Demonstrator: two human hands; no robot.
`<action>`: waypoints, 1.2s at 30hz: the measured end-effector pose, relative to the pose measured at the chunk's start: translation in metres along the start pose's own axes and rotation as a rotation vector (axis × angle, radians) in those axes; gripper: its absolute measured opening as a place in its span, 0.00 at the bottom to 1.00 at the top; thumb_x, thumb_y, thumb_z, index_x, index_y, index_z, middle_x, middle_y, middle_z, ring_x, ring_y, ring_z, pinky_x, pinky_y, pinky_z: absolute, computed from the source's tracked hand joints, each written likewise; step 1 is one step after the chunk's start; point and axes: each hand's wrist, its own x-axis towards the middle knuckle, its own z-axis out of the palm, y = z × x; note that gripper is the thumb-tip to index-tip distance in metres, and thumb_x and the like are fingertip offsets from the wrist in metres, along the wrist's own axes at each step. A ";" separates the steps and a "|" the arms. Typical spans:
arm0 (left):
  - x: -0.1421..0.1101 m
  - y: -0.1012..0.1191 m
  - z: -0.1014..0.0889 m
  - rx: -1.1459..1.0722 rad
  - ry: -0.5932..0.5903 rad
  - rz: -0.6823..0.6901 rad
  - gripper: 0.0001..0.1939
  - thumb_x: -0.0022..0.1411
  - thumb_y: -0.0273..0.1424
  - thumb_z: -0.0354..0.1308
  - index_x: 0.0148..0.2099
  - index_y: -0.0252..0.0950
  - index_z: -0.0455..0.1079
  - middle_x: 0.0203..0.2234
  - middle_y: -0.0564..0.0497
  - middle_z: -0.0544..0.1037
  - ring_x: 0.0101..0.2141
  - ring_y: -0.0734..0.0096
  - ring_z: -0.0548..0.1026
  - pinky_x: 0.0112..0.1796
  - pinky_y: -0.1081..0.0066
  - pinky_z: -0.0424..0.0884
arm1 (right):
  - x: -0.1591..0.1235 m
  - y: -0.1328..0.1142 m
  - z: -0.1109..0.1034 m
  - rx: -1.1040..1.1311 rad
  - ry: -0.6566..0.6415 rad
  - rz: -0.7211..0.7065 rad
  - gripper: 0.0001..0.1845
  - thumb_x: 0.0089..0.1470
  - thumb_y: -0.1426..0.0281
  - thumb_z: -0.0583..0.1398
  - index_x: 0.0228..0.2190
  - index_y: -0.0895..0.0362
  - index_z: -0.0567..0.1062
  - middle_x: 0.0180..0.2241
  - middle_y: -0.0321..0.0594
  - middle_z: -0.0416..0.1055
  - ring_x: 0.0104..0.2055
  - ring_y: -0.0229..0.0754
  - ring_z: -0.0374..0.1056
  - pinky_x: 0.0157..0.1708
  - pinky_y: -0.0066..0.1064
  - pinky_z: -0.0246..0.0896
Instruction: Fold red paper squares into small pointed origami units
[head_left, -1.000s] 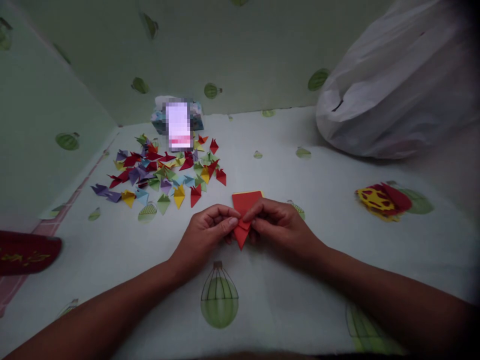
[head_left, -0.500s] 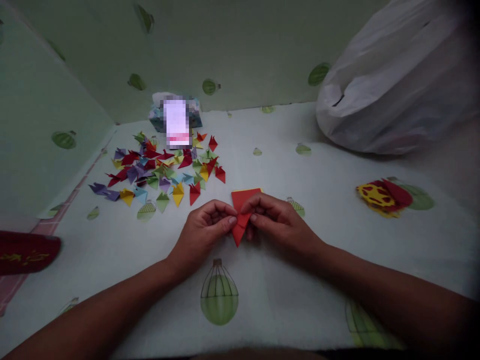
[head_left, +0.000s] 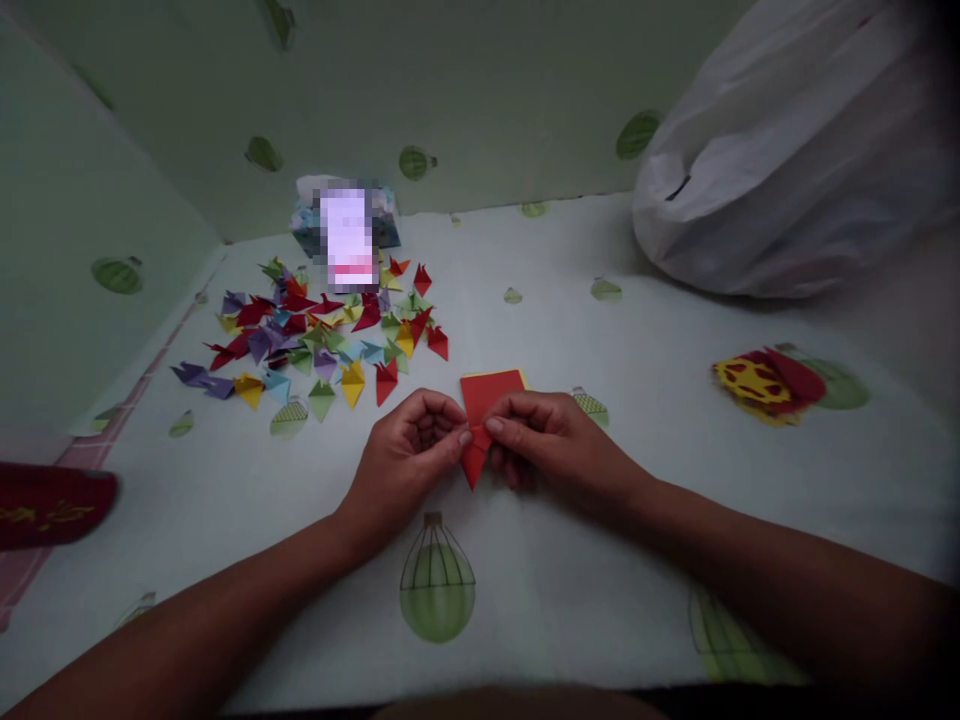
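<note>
A small folded red paper piece [head_left: 474, 463] with a point facing me is pinched between both hands over the white cloth. My left hand [head_left: 409, 458] grips its left side with thumb and fingers curled. My right hand [head_left: 544, 440] pinches its right side, thumb tip meeting the left thumb. Just behind the hands lies a small stack of red and yellow paper sheets [head_left: 491, 390], flat on the cloth.
A heap of several folded paper pieces in many colours [head_left: 322, 335] spreads at the back left, before a small box [head_left: 345, 225]. A white plastic bag [head_left: 795, 160] fills the back right. A red-and-yellow printed shape [head_left: 765, 385] shows at right, a dark red object [head_left: 52, 505] at far left.
Both hands have drawn closer on the red piece, thumbs now meeting over it. The view has tipped slightly, so everything sits a little higher in the frame.
</note>
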 end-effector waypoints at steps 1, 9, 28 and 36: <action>0.000 0.000 0.000 -0.002 -0.001 0.004 0.10 0.55 0.30 0.68 0.35 0.34 0.70 0.27 0.55 0.74 0.28 0.77 0.71 0.30 0.76 0.69 | 0.000 0.000 0.000 0.002 0.004 0.005 0.15 0.58 0.61 0.62 0.26 0.58 0.71 0.20 0.33 0.70 0.18 0.32 0.64 0.18 0.24 0.57; 0.002 -0.003 0.000 0.002 0.003 0.031 0.09 0.55 0.27 0.67 0.36 0.35 0.70 0.28 0.55 0.74 0.29 0.78 0.72 0.31 0.77 0.70 | 0.000 -0.002 0.001 -0.006 0.027 0.017 0.13 0.58 0.63 0.61 0.25 0.58 0.71 0.21 0.32 0.70 0.17 0.30 0.63 0.17 0.23 0.57; 0.001 -0.005 -0.002 -0.142 -0.051 -0.128 0.09 0.56 0.34 0.67 0.33 0.33 0.73 0.24 0.55 0.76 0.26 0.77 0.70 0.30 0.75 0.65 | -0.005 -0.006 0.001 -0.139 0.136 -0.198 0.10 0.59 0.66 0.61 0.28 0.58 0.74 0.22 0.34 0.73 0.21 0.33 0.69 0.24 0.26 0.66; 0.001 -0.006 -0.001 -0.111 -0.010 -0.100 0.10 0.56 0.35 0.66 0.32 0.33 0.73 0.23 0.55 0.75 0.26 0.77 0.68 0.30 0.75 0.64 | -0.006 -0.004 0.000 -0.258 0.129 -0.223 0.09 0.59 0.66 0.61 0.29 0.58 0.75 0.21 0.35 0.73 0.22 0.35 0.69 0.25 0.26 0.64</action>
